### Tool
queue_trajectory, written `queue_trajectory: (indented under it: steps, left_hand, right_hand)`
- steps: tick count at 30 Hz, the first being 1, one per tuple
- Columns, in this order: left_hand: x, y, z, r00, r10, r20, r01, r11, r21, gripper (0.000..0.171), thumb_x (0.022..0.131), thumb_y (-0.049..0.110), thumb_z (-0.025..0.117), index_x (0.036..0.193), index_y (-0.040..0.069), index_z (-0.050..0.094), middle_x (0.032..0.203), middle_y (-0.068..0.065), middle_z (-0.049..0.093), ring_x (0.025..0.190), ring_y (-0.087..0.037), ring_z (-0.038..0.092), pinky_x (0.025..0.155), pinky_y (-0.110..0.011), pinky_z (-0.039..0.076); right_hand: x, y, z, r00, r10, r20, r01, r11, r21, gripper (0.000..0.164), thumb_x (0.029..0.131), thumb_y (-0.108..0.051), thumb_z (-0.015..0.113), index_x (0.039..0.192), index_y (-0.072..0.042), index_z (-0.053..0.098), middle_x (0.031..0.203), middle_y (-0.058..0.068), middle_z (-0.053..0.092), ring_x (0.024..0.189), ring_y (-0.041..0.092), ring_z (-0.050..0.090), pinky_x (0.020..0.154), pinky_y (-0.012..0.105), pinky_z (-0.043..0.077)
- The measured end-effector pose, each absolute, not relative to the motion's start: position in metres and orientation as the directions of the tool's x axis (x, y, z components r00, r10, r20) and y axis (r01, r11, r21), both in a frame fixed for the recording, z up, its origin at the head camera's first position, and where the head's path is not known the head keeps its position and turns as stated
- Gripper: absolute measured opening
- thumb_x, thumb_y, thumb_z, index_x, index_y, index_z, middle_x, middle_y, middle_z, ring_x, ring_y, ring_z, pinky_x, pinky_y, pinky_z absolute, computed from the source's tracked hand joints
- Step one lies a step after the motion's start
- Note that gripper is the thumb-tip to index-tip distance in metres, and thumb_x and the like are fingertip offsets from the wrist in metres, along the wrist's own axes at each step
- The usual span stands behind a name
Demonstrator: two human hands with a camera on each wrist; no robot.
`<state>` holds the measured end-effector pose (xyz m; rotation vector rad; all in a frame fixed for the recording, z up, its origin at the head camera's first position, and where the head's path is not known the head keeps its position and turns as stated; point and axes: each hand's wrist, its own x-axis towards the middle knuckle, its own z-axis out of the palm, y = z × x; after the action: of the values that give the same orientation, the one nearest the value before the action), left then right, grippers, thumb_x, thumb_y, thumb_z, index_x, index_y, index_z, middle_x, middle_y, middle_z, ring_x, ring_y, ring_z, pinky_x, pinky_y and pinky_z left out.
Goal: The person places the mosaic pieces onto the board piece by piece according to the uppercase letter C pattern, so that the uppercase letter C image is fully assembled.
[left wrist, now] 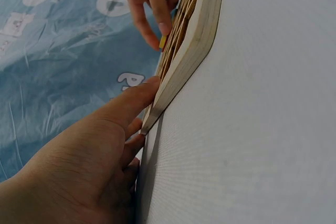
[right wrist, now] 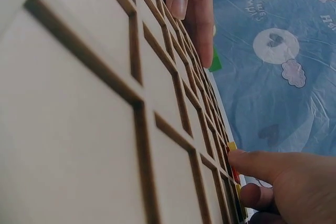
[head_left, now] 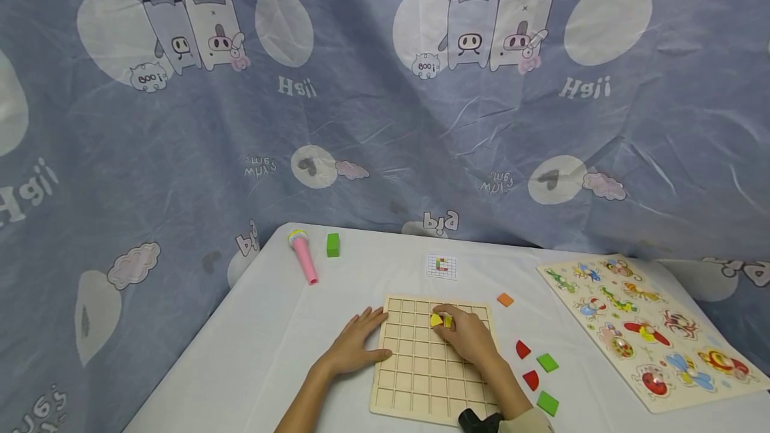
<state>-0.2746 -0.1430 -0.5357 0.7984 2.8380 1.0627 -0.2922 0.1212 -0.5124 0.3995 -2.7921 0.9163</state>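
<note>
A wooden grid board (head_left: 412, 383) lies on the white table. My left hand (head_left: 355, 347) rests at its left edge, thumb and fingers spread and touching the rim; the left wrist view shows the thumb on the rim (left wrist: 178, 77). Over the upper right cells, my right hand (head_left: 472, 334) pinches a small yellow piece (left wrist: 163, 41) between thumb and finger. In the head view a rounded yellow piece (head_left: 436, 320) and another yellow piece (head_left: 448, 322) show there, with some red between them. The fingers partly hide these pieces.
Right of the board lie an orange piece (head_left: 505, 299), two red quarter-rounds (head_left: 523, 349) and two green pieces (head_left: 547, 362). Farther right is an insect puzzle board (head_left: 607, 333). Behind are a pattern card (head_left: 442, 266), a green block (head_left: 333, 245) and a pink toy microphone (head_left: 305, 260).
</note>
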Motion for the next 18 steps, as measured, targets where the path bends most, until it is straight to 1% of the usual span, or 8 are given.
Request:
queue_trajectory:
  steps: [6, 12, 18]
  left_hand:
    - [-0.274, -0.143, -0.5368, -0.874, 0.461, 0.156, 0.45, 0.644, 0.619, 0.077, 0.081, 0.049, 0.063, 0.142, 0.01, 0.036, 0.149, -0.006, 0.029, 0.138, -0.03, 0.016, 0.111, -0.049, 0.008]
    - [-0.274, -0.1435, -0.5359, -0.871, 0.465, 0.159, 0.456, 0.645, 0.613, 0.076, 0.082, 0.048, 0.063, 0.142, 0.011, 0.036, 0.149, -0.005, 0.028, 0.138, -0.029, 0.015, 0.111, -0.048, 0.008]
    - [-0.2741, -0.1438, -0.5363, -0.87, 0.465, 0.165, 0.46, 0.642, 0.613, 0.076, 0.082, 0.049, 0.063, 0.142, 0.01, 0.037, 0.148, -0.006, 0.029, 0.138, -0.03, 0.016, 0.111, -0.05, 0.009]
  right_hand:
    - [-0.2917, 0.1211, -0.5139, -0.954, -0.172, 0.247, -0.286, 0.776, -0.562, 0.03, 0.079, -0.024, 0.073, 0.106, -0.013, 0.065, 0.053, -0.006, 0.041, 0.045, 0.008, 0.035, 0.038, 0.022, 0.027]
    - [-0.2907, 0.1214, -0.5134, -0.961, -0.152, 0.233, -0.262, 0.777, -0.572, 0.03, 0.079, -0.023, 0.073, 0.106, -0.013, 0.065, 0.053, -0.006, 0.042, 0.045, 0.008, 0.037, 0.039, 0.023, 0.028]
    - [-0.2889, 0.1221, -0.5128, -0.963, -0.14, 0.231, -0.25, 0.789, -0.561, 0.031, 0.079, -0.022, 0.074, 0.106, -0.013, 0.065, 0.053, -0.006, 0.041, 0.045, 0.009, 0.036, 0.04, 0.022, 0.028]
